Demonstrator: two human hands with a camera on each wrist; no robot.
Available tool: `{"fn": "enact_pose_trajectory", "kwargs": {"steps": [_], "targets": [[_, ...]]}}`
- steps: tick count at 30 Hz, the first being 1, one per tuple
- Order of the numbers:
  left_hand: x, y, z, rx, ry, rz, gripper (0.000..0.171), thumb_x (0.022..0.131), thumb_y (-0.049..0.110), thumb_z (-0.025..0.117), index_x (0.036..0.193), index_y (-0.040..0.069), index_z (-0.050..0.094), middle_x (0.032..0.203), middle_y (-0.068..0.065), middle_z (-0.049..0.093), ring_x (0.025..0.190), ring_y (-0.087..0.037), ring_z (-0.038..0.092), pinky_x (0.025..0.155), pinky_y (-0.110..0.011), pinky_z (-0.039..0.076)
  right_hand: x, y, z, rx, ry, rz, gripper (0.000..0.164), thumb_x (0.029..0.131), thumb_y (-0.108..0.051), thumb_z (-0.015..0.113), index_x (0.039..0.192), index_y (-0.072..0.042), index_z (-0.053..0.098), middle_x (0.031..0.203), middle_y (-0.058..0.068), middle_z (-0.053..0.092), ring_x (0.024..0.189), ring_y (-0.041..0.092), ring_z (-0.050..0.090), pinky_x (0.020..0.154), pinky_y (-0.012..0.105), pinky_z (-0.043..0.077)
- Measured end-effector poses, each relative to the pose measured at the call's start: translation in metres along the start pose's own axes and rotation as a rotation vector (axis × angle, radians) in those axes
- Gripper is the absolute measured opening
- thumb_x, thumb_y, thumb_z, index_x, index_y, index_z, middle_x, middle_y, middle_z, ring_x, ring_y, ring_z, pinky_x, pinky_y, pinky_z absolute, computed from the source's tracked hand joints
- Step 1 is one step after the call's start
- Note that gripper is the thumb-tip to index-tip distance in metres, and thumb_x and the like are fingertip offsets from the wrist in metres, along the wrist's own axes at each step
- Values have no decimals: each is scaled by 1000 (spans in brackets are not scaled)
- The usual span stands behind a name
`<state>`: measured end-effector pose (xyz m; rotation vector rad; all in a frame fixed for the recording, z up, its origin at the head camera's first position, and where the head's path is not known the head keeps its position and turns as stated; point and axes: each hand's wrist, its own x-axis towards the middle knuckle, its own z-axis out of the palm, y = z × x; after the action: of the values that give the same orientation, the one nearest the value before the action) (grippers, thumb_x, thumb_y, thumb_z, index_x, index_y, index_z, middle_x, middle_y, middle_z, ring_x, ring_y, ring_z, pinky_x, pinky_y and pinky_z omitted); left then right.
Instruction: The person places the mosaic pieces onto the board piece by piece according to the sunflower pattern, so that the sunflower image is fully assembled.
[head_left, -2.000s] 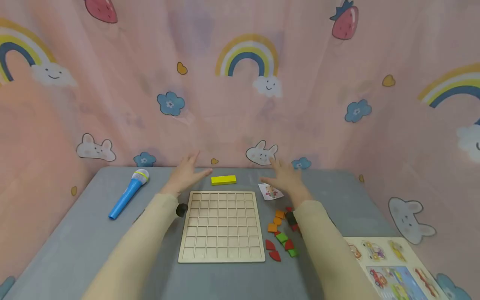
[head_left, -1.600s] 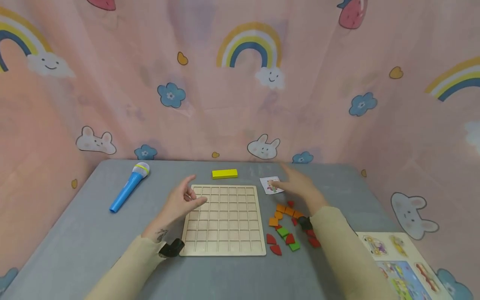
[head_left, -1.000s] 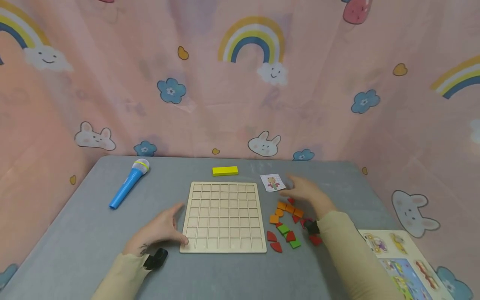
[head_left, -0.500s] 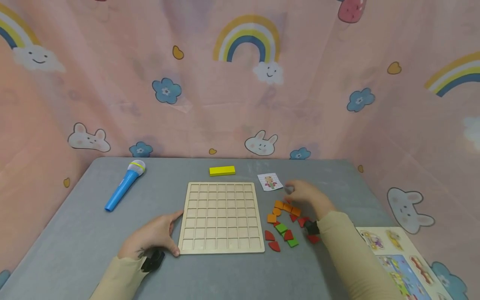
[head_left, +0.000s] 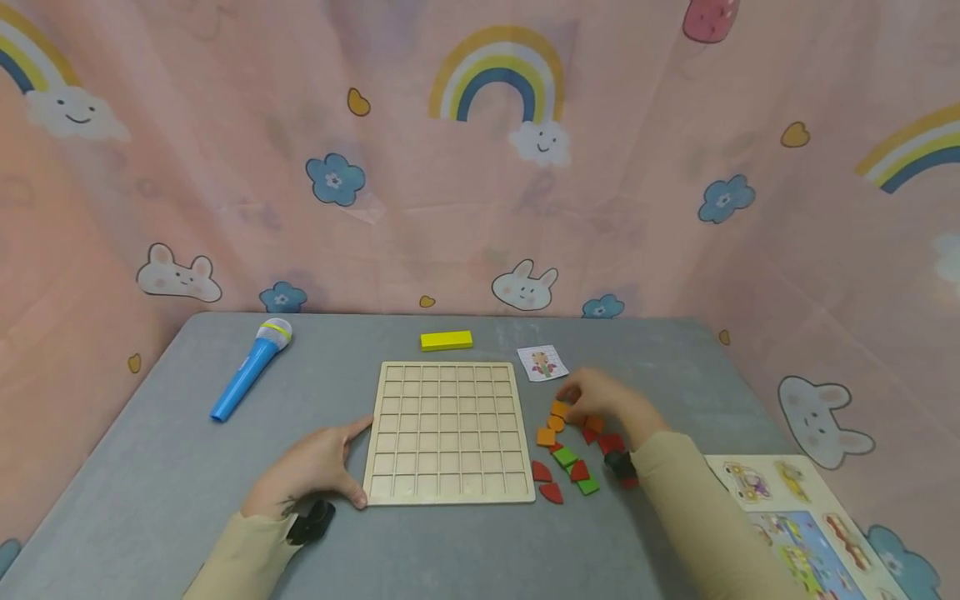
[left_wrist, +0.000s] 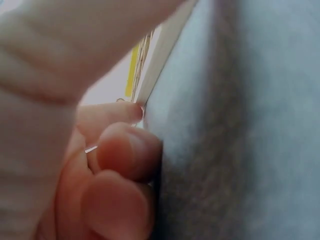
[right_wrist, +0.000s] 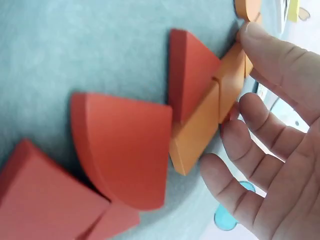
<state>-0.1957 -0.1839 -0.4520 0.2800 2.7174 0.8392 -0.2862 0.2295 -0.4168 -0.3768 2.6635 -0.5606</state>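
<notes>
"Board (head_left: 450,463) first: where is it in the head view?"

"Just right of the left hand (head_left: 307,468), whose thumb and forefinger spread loosely along its edge, not gripping. The right hand (head_left: 611,402) has shifted from the corner of the card (head_left: 542,363) down over the orange blocks (head_left: 546,437). Red blocks (head_left: 551,493) and green blocks (head_left: 564,456) lie between its wrist and the board."

"Meaning?"

"I'd judge the blocks are now the right hand's work, the left perhaps steadying the board."

"Left wrist view?"

"One fingertip seems to meet the board's side; nothing is clasped."

"Right wrist?"

"Thumb at an orange block, fingers curled close; whether they pinch it, I can't tell."
</notes>
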Motion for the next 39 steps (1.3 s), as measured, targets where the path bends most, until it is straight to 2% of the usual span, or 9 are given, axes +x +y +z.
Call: {"fn": "enact_pose_trajectory", "kwargs": {"steps": [8, 12, 15, 18, 21, 24, 27, 34, 39], "targets": [[-1, -3, 0, -11, 12, -14, 122, 35, 32, 93, 142, 16, 39, 53, 2, 40, 49, -11, 30, 46, -25, 23, 3, -6, 7, 29, 8, 20, 24, 78, -7, 70, 101, -3, 66, 96, 10, 62, 85, 22, 54, 81, 40, 47], [0, -3, 0, -2, 17, -5, 121, 35, 32, 93, 142, 16, 40, 54, 2, 40, 50, -11, 31, 46, -25, 24, 6, -7, 7, 70, 3, 8, 10, 78, -3, 68, 86, -3, 61, 80, 7, 56, 72, 20, 51, 66, 32, 45], [1, -3, 1, 3, 16, -1, 120, 35, 33, 93, 142, 16, 40, 54, 2, 40, 50, -11, 32, 46, -25, 24, 9, -12, 5, 140, 32, -21, 11, 78, -2, 66, 76, -4, 55, 72, 5, 49, 63, 18, 46, 58, 29, 39], [3, -3, 1, 13, 21, 2, 121, 35, 33, 93, 142, 17, 39, 54, 2, 40, 49, -11, 31, 46, -26, 24, 17, -30, 0, 183, 86, -93, 12, 80, -5, 66, 76, -5, 54, 71, 4, 48, 62, 17, 44, 57, 29, 37], [4, -4, 1, 31, 32, 7, 122, 35, 33, 93, 142, 16, 38, 54, 3, 41, 49, -11, 31, 46, -26, 24, 28, -61, 0, 184, 136, -179, 8, 81, -6, 66, 80, -4, 58, 73, 5, 53, 62, 16, 45, 57, 28, 38], [4, -4, 1, 49, 40, 18, 123, 34, 33, 93, 143, 15, 38, 54, 3, 41, 50, -11, 32, 47, -26, 24, 43, -93, 8, 187, 132, -207, 5, 84, -6, 65, 84, -2, 62, 78, 7, 59, 65, 15, 49, 59, 26, 41], [3, -4, 2, 55, 46, 26, 123, 34, 34, 93, 142, 14, 38, 55, 3, 43, 50, -11, 35, 47, -26, 26, 60, -116, 22, 177, 122, -203, 4, 84, -5, 64, 85, -1, 64, 82, 8, 62, 70, 16, 52, 62, 26, 44], [2, -4, 2, 52, 49, 38, 120, 35, 35, 93, 141, 15, 40, 57, 2, 41, 54, -13, 36, 50, -27, 29, 82, -134, 43, 128, 151, -166, 3, 82, -5, 65, 79, -3, 65, 81, 5, 61, 72, 16, 50, 63, 26, 42], [1, -2, 2, 56, 50, 33, 120, 34, 37, 93, 140, 15, 42, 57, 2, 40, 55, -14, 37, 51, -28, 30, 86, -136, 48, 108, 145, -131, 7, 83, -9, 66, 86, -4, 70, 87, 6, 66, 76, 17, 56, 68, 29, 47]]}}
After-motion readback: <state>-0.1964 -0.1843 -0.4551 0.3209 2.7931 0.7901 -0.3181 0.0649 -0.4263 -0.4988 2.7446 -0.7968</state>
